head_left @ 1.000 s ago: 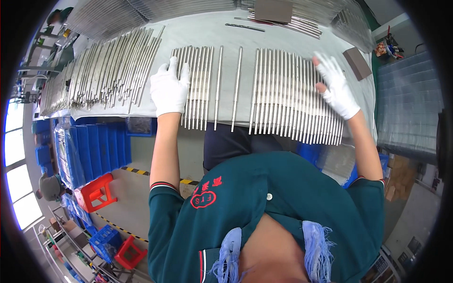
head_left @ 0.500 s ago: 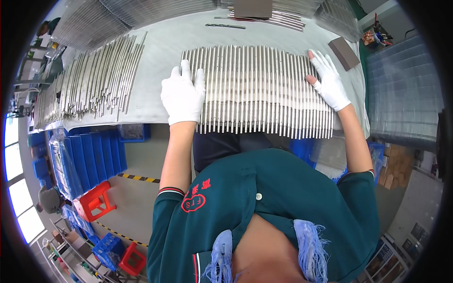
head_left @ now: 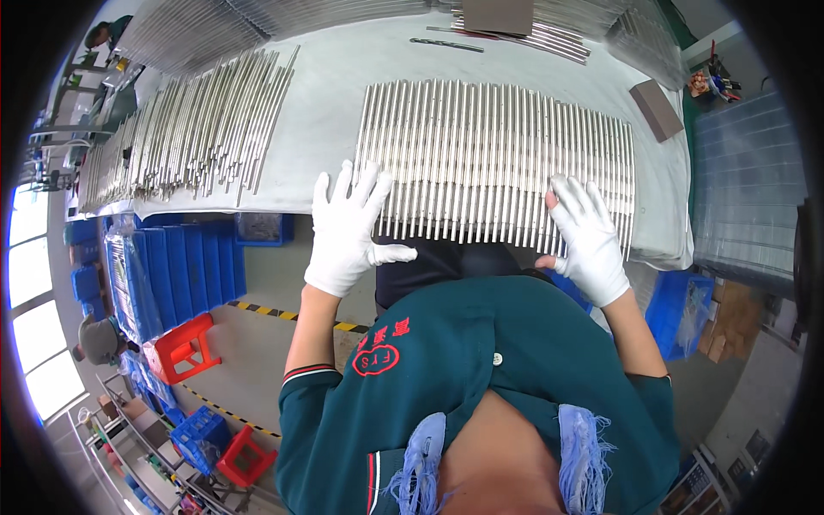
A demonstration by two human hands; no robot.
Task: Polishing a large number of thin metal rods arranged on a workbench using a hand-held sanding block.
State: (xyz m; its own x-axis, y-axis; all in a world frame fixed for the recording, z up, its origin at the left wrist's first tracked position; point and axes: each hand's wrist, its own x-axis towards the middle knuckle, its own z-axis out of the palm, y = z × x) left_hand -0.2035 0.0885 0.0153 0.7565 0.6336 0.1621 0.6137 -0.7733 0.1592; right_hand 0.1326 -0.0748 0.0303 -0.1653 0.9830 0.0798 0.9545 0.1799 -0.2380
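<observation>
A row of slim silver metal rods lies side by side on the pale-covered table, the near ends jutting past its front edge. My left hand, in a white glove, is at the row's near left corner with fingers spread and thumb stretched toward the rod ends. Over the near right part of the row lies my right hand, gloved in white with the thumb and a fingertip bare. Its fingers rest flat on the rods and its thumb sticks out below their ends. Neither hand grips a rod.
A looser heap of similar rods covers the table's left side. Toward the back lie a twist drill bit and more rods beneath a brown block. Another brown block sits at the right. Blue crates and a red stool stand below left.
Both hands have slid from the sides of the row toward its near ends. My right hand has also moved inward onto the rods. The whole view has shifted slightly.
</observation>
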